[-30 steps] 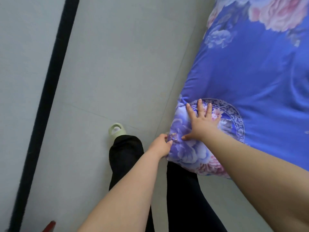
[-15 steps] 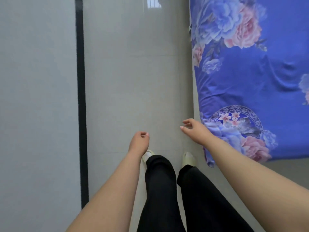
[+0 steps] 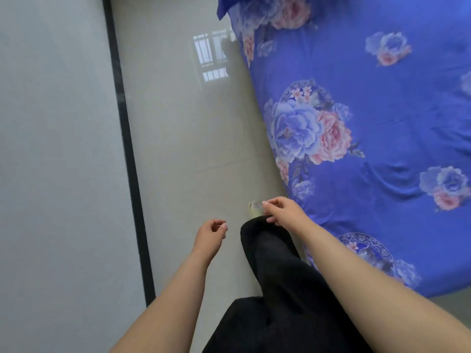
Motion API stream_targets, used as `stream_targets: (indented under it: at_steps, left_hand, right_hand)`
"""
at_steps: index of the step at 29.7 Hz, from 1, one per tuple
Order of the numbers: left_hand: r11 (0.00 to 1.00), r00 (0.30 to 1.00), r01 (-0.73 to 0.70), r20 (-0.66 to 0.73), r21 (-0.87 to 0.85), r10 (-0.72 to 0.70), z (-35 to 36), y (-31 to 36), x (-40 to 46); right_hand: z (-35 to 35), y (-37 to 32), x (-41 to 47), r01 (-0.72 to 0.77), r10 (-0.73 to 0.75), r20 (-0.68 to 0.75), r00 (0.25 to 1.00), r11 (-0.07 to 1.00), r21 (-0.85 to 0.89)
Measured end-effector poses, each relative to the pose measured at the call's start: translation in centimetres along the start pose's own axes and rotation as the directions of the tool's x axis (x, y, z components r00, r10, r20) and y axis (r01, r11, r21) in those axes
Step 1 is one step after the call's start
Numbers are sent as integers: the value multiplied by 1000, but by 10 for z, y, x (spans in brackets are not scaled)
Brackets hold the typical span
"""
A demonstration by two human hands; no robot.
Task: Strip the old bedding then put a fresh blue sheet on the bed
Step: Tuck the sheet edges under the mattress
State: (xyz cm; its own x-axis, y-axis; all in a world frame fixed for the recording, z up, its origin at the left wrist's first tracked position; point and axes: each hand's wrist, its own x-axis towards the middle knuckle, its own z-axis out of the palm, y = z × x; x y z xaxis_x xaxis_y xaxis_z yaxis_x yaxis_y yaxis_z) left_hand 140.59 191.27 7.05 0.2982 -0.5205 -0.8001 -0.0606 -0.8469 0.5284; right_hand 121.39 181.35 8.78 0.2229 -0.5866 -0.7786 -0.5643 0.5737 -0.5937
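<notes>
The head view looked down at my two bare arms, the floor [image 3: 191, 138] and the side of the bed. My left hand [image 3: 210, 234] hung over the floor with the fingers curled in a loose way, and it held nothing. My right hand [image 3: 283, 210] was loose too, with bent fingers and nothing in it, and it sat just beside the edge of the blue sheet [image 3: 377, 103] without touching it. I think both hands were empty because I was walking along the bed and did not need to hold the cloth for that. The blue sheet with big flowers lay spread over the bed on my right, and its edge hung down the side near the floor. It looked mostly flat, with some small wrinkles. At the far top a corner [image 3: 224, 7] looked folded or loose, so I guess that end needed fixing next. My black trouser leg [image 3: 277, 271] stepped forward, with a pale shoe [image 3: 255, 207] poking out by the bed. A dark strip [image 3: 127, 154] ran along the floor on my left.
</notes>
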Motion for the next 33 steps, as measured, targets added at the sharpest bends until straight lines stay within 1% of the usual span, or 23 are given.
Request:
stream_targets:
  at_steps: [4,7,8,11,14,18,21,24,26,28,31,33]
  left_hand:
    - [1000,997,-19,-70,-10,18,-50,114,48]
    - [995,991,-73,-114,-75,64,-83,200,80]
    - [992,991,-89,-109,-94,79,-91,223,89]
    - [984,991,-111,-84,-137,100,-117,281,123]
    - [983,995,-92,-60,-156,84,-151,329,173]
    - [981,996,-75,-59,-178,65,-218,395,253]
    - [994,999,-33,-35,-103,30,-278,452,310]
    - [996,996,-68,-62,-57,65,-329,521,366]
    - [996,993,-86,-78,-37,83,-351,570,404]
    - [995,994,-97,-44,-30,95,-360,617,440]
    - [995,995,-98,25,-6,98,-362,686,495]
    - [994,993,-110,45,-5,110,-361,730,531]
  right_hand:
    - [-32,-108,55,39,-36,36,999,994,-102]
    - [-57,-200,97,109,-107,20,994,991,-82]
    - [-63,-226,109,130,-129,14,992,988,-82]
    - [-75,-298,151,169,-169,-3,986,982,-85]
    - [-78,-365,200,182,-185,-19,983,978,-102]
    - [-74,-457,275,192,-199,-51,979,975,-114]
    - [-73,-523,323,156,-167,-97,981,981,-114]
    - [-76,-590,365,157,-168,-139,976,984,-85]
    - [-83,-631,389,164,-174,-146,974,984,-74]
    - [-96,-665,417,168,-176,-142,974,984,-62]
    - [-124,-719,473,182,-187,-186,965,982,-41]
    - [-146,-760,516,193,-199,-200,959,980,-49]
